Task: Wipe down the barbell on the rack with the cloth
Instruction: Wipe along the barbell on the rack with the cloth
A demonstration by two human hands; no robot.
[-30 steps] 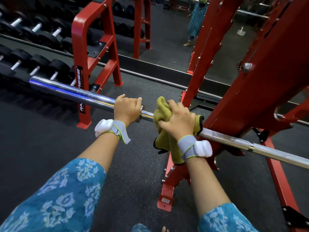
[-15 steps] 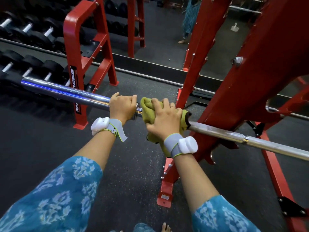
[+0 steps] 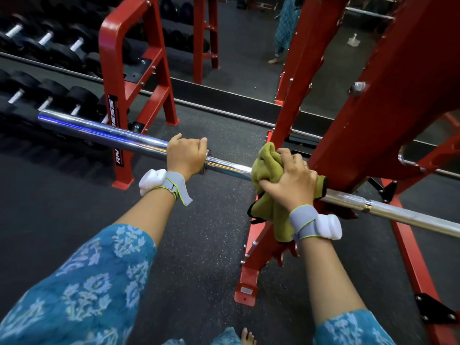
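The one wide-angle head camera is looking forward and steeply down, sitting near the shiny chrome steel barbell (image 3: 99, 131) crossing mid-frame above the dark speckled rubber floor (image 3: 211, 245).

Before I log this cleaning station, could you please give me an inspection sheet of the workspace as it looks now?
Surface: black speckled rubber floor.
Job's things: the chrome barbell runs across the red rack; the olive cloth is bunched round its shaft beside the rack upright.
Clutter: nothing seen.
Grips: left hand grips the barbell at the sleeve collar; right hand holds the cloth round the bar.
Cables: nothing seen.
Surroundings: rows of black dumbbells on the left, behind a red stand.
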